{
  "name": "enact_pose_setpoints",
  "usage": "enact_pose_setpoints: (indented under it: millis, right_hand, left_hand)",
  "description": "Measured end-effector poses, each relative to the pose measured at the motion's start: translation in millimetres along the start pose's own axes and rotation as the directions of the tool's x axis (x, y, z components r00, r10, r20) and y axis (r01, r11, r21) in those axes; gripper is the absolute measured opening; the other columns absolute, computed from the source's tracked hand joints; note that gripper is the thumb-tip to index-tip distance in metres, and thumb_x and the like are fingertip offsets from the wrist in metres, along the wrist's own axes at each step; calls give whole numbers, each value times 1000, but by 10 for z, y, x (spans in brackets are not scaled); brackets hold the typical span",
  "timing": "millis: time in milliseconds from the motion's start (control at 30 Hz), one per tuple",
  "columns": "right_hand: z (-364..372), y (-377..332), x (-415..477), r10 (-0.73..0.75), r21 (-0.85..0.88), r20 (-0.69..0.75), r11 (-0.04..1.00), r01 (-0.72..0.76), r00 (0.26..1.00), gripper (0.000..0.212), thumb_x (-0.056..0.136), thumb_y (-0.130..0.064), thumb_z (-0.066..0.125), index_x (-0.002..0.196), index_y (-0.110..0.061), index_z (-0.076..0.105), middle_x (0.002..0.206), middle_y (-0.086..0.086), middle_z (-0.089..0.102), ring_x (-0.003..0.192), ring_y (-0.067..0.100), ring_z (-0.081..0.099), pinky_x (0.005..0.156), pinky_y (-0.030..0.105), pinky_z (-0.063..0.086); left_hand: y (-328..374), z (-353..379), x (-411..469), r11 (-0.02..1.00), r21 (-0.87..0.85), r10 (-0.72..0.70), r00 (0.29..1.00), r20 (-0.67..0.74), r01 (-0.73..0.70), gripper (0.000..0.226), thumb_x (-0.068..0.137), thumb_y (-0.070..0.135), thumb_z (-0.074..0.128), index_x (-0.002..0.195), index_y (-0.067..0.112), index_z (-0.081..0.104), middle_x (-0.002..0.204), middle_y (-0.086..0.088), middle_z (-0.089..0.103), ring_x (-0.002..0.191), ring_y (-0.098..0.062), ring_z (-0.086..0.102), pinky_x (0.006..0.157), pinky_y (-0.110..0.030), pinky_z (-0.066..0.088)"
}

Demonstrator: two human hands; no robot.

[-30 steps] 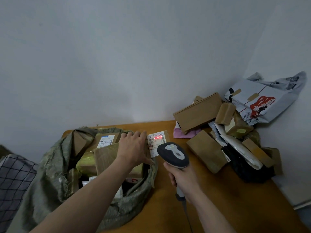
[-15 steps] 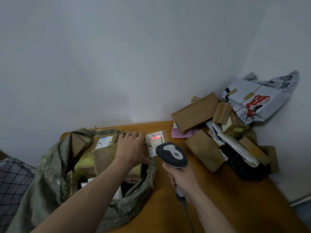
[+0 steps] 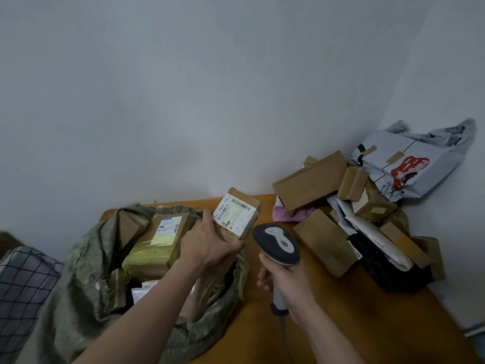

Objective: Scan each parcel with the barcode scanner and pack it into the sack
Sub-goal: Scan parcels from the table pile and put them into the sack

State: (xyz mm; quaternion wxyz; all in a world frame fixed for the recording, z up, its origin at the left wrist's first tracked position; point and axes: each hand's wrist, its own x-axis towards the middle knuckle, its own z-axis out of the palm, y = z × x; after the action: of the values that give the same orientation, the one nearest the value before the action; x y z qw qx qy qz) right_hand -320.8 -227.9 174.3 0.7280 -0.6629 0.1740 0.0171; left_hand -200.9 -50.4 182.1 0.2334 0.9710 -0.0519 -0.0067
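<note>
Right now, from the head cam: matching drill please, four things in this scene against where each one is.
Things
1. grey handheld barcode scanner
2. brown cardboard parcel with white label
3. green woven sack
4. grey plastic mailer bag with red print

Places
a. propped against the wall at far right
b. held in the left hand
c. mouth open, at the left of the view
d. gripped in the right hand

Pairs: 1-d, 2-b, 3-c, 4-a
</note>
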Motion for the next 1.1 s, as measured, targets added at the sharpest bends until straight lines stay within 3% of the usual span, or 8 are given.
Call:
enact_pose_setpoints:
  millis: [100,233,433,533,600,733,967,1100]
  right_hand:
    - [50,-22,4,20,100,-3,995,-20,1000,17,93,-23,75,104,-10,73,88,9,78,77,23,74,65,30,58]
    - [142,8,46,38,100,56,994,-44,998,33,90,-25,76,120,-16,69,104,5,79,91,20,76,72,34,62]
    - [364,58,100,49,100,156,993,-65,987,80,62,-60,89,133,-29,67,127,-12,72,124,14,63,107,46,51]
    - [471,77,130,71,188,234,975,-117,970,88,58,-60,94,135,-29,66,132,-6,70,128,19,62,111,52,47]
    - [526,61,132,91,204,283,967,-152,955,84,60,-56,94,134,-26,67,132,-3,71,127,22,63,108,55,49]
    - [553,35,138,62,214,262,969,-120,963,83,60,-55,94,133,-24,68,130,0,71,127,24,63,107,56,50]
    - [529,21,130,90,273,248,949,-159,964,77,70,-41,94,136,-15,63,128,9,72,121,27,67,102,59,53]
    - [545,-45,111,53,204,185,975,-91,981,54,77,-32,82,127,-23,66,121,0,75,114,20,71,96,47,59]
  left_hand:
    - [-110,-7,-13,954,-293,-63,998,6,62,83,66,61,87,121,23,40,114,4,58,102,-18,59,77,-34,51]
    - [-287,-84,-16,679,-696,-179,972,150,233,72,72,52,88,130,28,54,116,3,70,98,-21,72,64,-36,61]
    - [-432,-136,-81,177,-889,-178,902,393,422,60,87,57,72,133,19,66,117,-12,74,103,-29,70,86,-43,56]
    - [-390,-231,-152,25,-874,-150,866,476,485,60,95,61,59,130,13,67,114,-21,74,93,-34,74,78,-43,58]
    - [-356,-254,-189,26,-848,-102,845,525,530,62,98,64,50,126,10,68,105,-20,77,85,-32,77,73,-42,59]
    - [-357,-230,-263,125,-844,-8,851,525,521,62,89,61,69,124,10,73,119,-24,73,105,-38,72,98,-56,56]
    - [-535,-165,-212,367,-769,99,800,592,523,90,62,42,91,139,11,56,120,-20,72,110,-38,70,95,-51,58]
    - [-515,-210,-64,734,-622,-17,923,384,272,105,50,36,88,147,30,48,115,-4,71,97,-20,72,86,-36,61]
